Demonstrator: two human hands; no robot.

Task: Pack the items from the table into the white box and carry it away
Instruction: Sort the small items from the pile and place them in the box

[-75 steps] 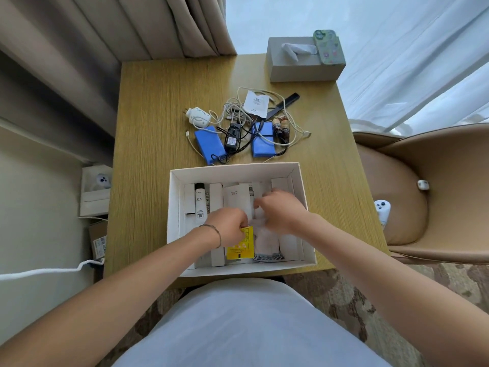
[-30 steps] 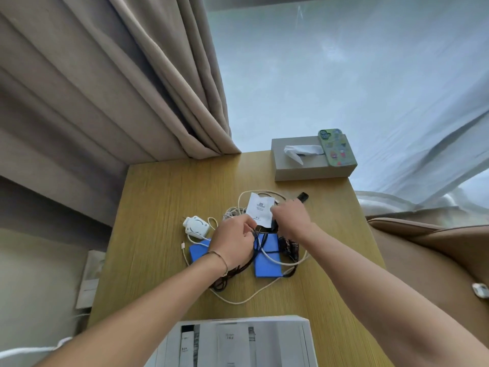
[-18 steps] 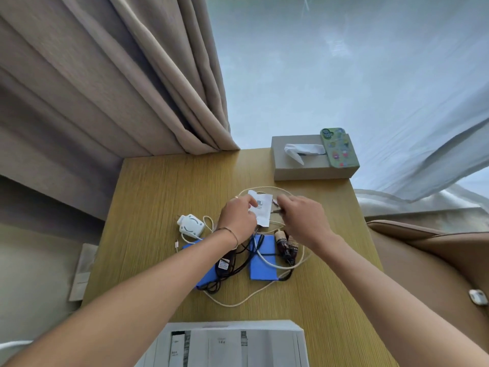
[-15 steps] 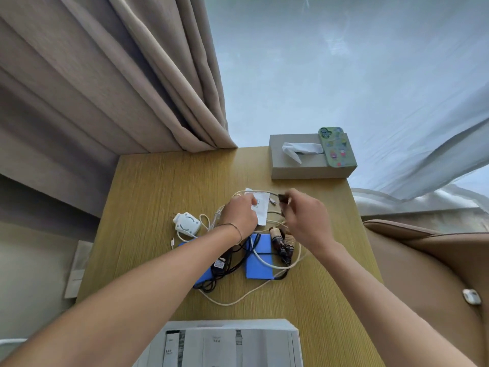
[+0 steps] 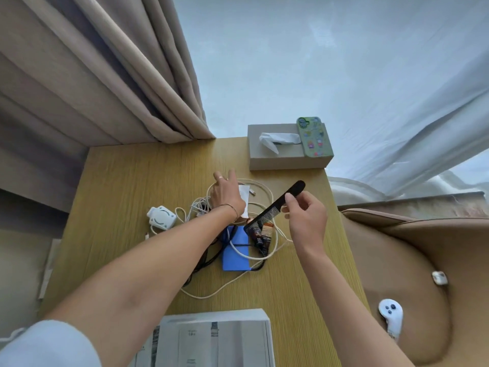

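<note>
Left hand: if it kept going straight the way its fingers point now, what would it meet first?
The left hand points away from the person across the table. Past the white cable loop by its fingertips, only bare wood shows up to the table's far edge. The tissue box sits off to the right, probably missed; depth is unclear.

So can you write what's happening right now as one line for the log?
right hand: holds black comb above cables | left hand: flat on paper tag | white box: near table edge | step: packing comb

A lived-in room of a home or hotel is showing here. Heavy beige curtains [image 5: 105, 75] and sheer drapes [image 5: 344, 75] are hanging behind a wooden table [image 5: 132, 181] that is carrying a tissue box [image 5: 277, 157], while a tan upholstered armchair [image 5: 423, 247] is sitting just beside it.
</note>
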